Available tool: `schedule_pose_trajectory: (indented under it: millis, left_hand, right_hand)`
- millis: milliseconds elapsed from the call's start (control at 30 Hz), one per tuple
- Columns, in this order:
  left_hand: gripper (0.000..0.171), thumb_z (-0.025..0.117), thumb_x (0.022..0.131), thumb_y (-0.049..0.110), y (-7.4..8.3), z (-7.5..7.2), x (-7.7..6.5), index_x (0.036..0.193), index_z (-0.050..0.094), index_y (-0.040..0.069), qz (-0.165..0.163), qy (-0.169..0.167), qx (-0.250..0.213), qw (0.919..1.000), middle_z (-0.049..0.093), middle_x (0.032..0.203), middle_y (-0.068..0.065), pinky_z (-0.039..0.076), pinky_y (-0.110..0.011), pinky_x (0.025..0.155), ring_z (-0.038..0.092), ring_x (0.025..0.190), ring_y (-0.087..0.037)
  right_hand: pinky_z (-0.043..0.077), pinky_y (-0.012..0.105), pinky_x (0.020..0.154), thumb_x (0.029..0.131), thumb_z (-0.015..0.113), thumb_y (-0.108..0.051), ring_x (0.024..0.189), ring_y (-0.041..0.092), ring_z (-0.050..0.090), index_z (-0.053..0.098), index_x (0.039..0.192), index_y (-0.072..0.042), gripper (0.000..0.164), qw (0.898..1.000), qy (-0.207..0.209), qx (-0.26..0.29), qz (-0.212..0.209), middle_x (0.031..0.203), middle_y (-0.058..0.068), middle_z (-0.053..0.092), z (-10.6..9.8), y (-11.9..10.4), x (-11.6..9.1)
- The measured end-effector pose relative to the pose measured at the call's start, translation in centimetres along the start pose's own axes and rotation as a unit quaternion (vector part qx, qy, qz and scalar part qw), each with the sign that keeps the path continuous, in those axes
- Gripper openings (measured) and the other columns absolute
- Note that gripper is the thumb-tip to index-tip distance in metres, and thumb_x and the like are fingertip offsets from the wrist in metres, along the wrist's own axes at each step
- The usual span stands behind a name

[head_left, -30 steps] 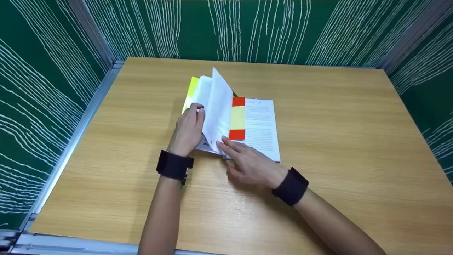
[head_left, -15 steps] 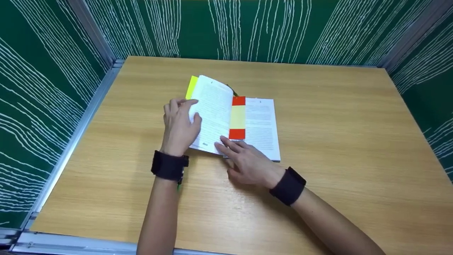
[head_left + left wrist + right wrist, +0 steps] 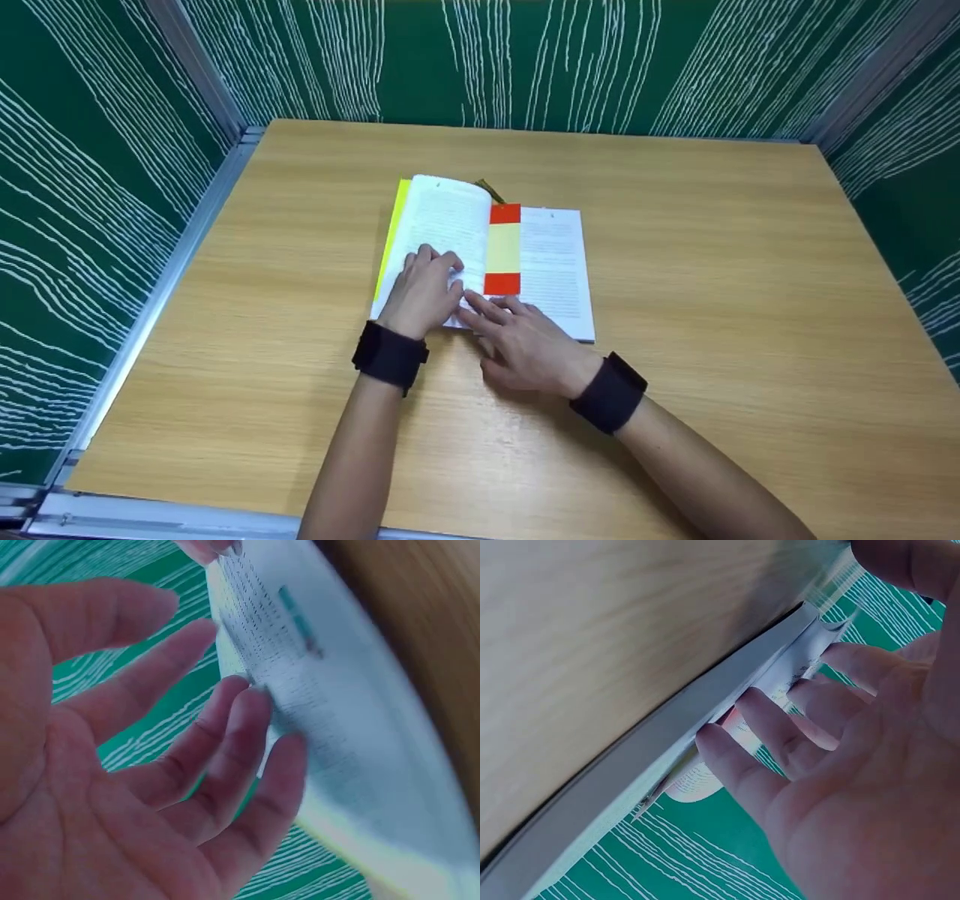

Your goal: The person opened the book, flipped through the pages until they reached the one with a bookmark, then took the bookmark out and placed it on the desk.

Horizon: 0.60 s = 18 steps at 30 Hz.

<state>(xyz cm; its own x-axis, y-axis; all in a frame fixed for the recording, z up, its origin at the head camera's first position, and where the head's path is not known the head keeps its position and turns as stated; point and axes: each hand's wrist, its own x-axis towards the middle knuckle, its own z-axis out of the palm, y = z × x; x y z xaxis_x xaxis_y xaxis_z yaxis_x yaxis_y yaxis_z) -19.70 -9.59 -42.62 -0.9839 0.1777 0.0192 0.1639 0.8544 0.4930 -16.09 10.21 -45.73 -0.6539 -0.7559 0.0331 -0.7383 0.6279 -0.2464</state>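
Observation:
An open book point(image 3: 555, 277) lies on the table in the head view. Along its fold sits a red and pale-yellow bookmark point(image 3: 502, 249) with a dark cord point(image 3: 491, 192) at its top. My left hand point(image 3: 421, 294) rests over the lower part of the left page point(image 3: 450, 206); the left wrist view shows its loosely bent fingertips point(image 3: 289, 757) against the printed page. My right hand point(image 3: 529, 341) lies across the bottom of the fold and right page, fingers extended. In the right wrist view its fingertips point(image 3: 712, 739) touch the book near its thick lower edge point(image 3: 652, 720).
The wooden tabletop point(image 3: 712, 262) surrounds the book. A bright yellow strip point(image 3: 390, 244) shows beyond the left page. Green panels with white streaks point(image 3: 570, 67) stand behind and at both sides, with a metal rail point(image 3: 150, 277) along the left.
The raised leaf has been turned over and now lies flat on the left. My left hand went left with it, then came back right onto the page. My right hand barely moved.

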Motion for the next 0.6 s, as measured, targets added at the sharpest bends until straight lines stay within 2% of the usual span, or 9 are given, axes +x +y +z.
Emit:
schedule_pose_trajectory:
  millis: [200,367,500,600]
  left_hand:
    - [0.025,0.064,0.099,0.018,-0.3,0.5,0.2,0.123,0.064,0.01,-0.011,-0.013,-0.005,0.9998,0.053,0.123,-0.015,0.049,-0.043,0.092,0.049,0.111,-0.032]
    - [0.026,0.068,0.098,0.017,-0.5,0.6,0.1,0.123,0.063,0.01,-0.007,-0.012,-0.001,0.9999,0.053,0.123,-0.015,0.049,-0.043,0.091,0.049,0.11,-0.032]
    - [0.027,0.069,0.097,0.017,-0.7,0.6,0.1,0.123,0.062,0.011,-0.001,-0.011,-0.002,0.9999,0.053,0.122,-0.015,0.049,-0.042,0.09,0.049,0.109,-0.032]
    - [0.027,0.07,0.097,0.016,-0.7,0.6,0.1,0.122,0.063,0.011,0.0,-0.01,-0.005,0.9999,0.053,0.121,-0.015,0.049,-0.042,0.089,0.049,0.108,-0.032]
  right_hand:
    - [0.038,0.059,0.115,0.098,0.062,-0.032,0.144,0.036,0.041,0.029,0.164,-0.026,0.075,1.0,-0.023,0.0,0.02,0.17,0.002,0.024,-0.1,-0.1,0.0]
    - [0.038,0.06,0.114,0.097,0.063,-0.031,0.144,0.037,0.042,0.027,0.165,-0.027,0.077,1.0,-0.022,0.008,0.012,0.17,0.002,0.024,-0.2,0.0,0.1]
    - [0.037,0.057,0.115,0.095,0.065,-0.029,0.143,0.035,0.044,0.032,0.164,-0.029,0.076,0.999,-0.017,0.043,0.012,0.168,0.003,0.031,-0.7,0.5,0.1]
    - [0.04,0.052,0.115,0.096,0.066,-0.025,0.138,0.031,0.05,0.043,0.159,-0.024,0.067,0.996,0.0,0.089,0.014,0.161,0.006,0.045,-1.4,1.1,0.3]
